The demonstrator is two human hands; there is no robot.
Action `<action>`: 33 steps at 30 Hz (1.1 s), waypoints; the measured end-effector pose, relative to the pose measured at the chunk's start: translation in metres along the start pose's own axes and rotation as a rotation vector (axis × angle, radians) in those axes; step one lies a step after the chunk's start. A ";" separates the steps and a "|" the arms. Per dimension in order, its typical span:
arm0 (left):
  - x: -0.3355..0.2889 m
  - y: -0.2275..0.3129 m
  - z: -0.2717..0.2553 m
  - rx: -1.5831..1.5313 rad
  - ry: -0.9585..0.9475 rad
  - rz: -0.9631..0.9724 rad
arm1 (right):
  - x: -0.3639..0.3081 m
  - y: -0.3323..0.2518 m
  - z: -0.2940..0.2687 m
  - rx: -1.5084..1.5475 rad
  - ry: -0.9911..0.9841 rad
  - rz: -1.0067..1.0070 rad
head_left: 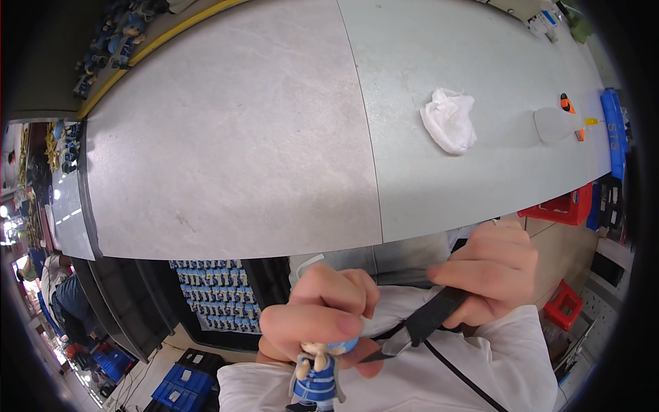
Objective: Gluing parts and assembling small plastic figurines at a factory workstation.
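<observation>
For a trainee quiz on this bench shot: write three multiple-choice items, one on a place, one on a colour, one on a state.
1. Where does the crumpled white cloth lie?
A. on the grey table top
B. on the floor
C. in the red crate

2. What colour is the striped outfit of the small figurine?
A. red
B. blue
C. green

3. How does the right hand stand?
A. open and flat on the table
B. empty, hanging in the air
C. closed round the black-handled knife

Answers:
1 A, the cloth rests on the table's right half, apart from the hands.
2 B, the figurine's body shows blue with pale stripes below the left hand that grips it.
3 C, the fingers wrap the handle and the blade tip points at the figurine's head.
</observation>
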State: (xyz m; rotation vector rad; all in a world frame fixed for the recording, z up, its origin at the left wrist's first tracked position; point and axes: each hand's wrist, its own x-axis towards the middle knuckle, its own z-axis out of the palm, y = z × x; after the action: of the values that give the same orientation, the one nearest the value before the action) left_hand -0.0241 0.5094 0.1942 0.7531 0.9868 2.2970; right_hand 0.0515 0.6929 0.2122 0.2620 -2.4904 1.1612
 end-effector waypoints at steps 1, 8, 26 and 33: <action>0.000 0.002 0.002 0.026 0.025 -0.038 | 0.000 0.002 0.001 0.036 0.005 -0.011; -0.002 0.012 0.006 0.048 0.059 -0.162 | 0.003 0.001 0.000 0.036 -0.030 -0.048; -0.001 0.011 0.009 -0.006 0.086 -0.142 | 0.004 0.002 0.001 0.061 -0.012 -0.048; 0.002 0.009 0.000 0.125 -0.104 -0.132 | 0.003 0.002 0.000 0.056 -0.046 -0.031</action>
State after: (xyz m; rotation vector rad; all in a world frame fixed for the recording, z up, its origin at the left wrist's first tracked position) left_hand -0.0273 0.5057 0.2015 0.8233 1.1060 2.0778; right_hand 0.0477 0.6940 0.2119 0.3455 -2.4862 1.2273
